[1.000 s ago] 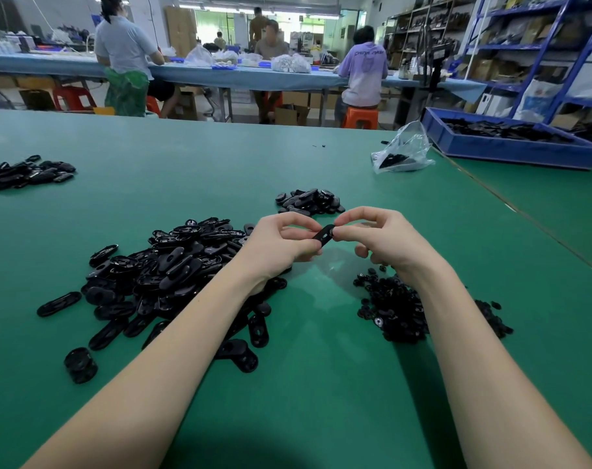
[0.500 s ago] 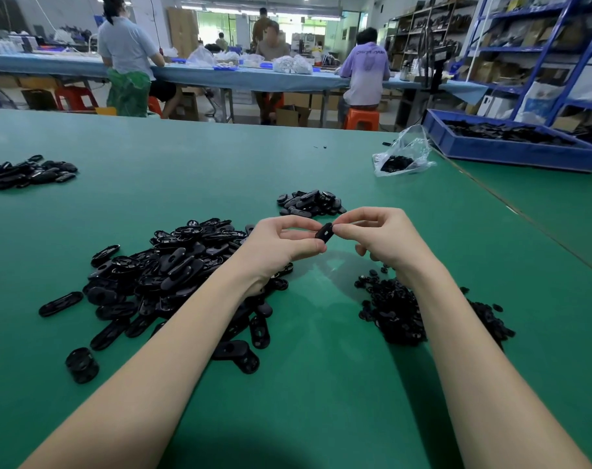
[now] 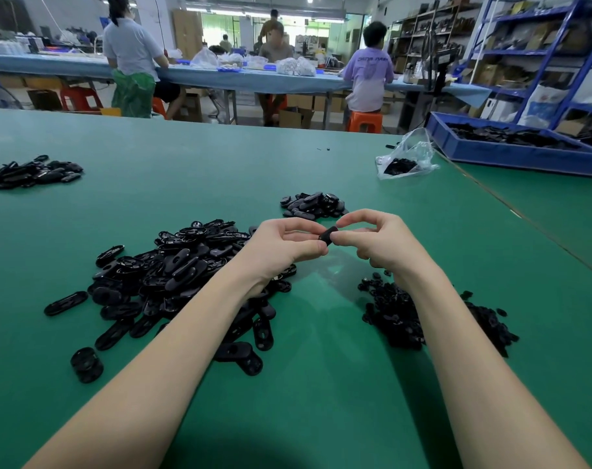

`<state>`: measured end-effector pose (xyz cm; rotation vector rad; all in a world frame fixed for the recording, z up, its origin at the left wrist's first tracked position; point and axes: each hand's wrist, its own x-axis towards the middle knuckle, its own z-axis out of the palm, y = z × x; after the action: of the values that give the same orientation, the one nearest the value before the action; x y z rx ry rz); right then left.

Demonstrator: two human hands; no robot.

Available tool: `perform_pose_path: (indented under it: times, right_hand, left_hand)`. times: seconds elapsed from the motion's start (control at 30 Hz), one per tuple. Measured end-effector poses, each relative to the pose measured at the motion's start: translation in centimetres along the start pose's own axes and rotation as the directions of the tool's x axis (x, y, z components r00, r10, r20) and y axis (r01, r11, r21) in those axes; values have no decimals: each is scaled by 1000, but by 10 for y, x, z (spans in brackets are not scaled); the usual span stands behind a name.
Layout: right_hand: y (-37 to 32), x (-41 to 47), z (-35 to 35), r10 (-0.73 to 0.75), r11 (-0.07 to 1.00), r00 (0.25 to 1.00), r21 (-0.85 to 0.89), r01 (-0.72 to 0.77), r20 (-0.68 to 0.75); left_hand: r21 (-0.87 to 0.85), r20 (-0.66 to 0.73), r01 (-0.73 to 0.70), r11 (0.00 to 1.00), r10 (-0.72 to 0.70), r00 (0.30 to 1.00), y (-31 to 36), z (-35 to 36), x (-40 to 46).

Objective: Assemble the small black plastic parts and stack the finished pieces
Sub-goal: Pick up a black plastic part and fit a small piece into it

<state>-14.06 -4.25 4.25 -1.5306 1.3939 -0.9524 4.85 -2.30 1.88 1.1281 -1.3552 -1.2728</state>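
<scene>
Over the frame's centre: left hand [image 3: 284,243] and right hand [image 3: 377,240] meet above the green table [image 3: 220,170], fingertips pinching one small black part [image 3: 327,235] between them.
Left hand: fingers curled, thumb and forefinger clamped on the part's near end.
Right hand: thumb and forefinger closed on the far end, other fingers tucked under.
Part in hand: mostly hidden by fingertips; whether it is one piece or two being mated cannot be told.
Left-centre supply: big heap of oblong black shells [image 3: 172,275], partly under the left forearm.
Lower-right supply: pile of tiny black inserts [image 3: 399,316] beside the right wrist.
Finished pieces: probably the small heap [image 3: 313,205] just beyond the hands, loosely piled.
Elsewhere on the table: another black heap [image 3: 30,171] at far left, clear plastic bag [image 3: 406,157] at upper right, blue tray [image 3: 511,143] beyond it.
Step in hand: likely pressing an insert home in its shell.
Doing it well: keep both pieces square, press evenly with the thumb pads, check that it seats flush before setting it on the heap beyond.
</scene>
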Motion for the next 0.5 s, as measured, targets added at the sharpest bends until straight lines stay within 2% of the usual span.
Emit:
perform_pose_path:
  times: [0.17, 0.27, 0.5]
  right_hand:
    - [1, -1, -4, 92, 995, 994, 31, -94, 63]
    - [3, 0, -4, 112, 988, 985, 90, -124, 128]
    - [2, 0, -2, 56, 995, 989, 72, -66, 136]
  left_hand:
    - [-89, 5, 18, 996, -18, 1000, 3, 0, -1]
    - [-68, -25, 11, 998, -13, 1000, 5, 4, 0]
    - [-10, -124, 21, 1000, -22, 992, 3, 9, 0]
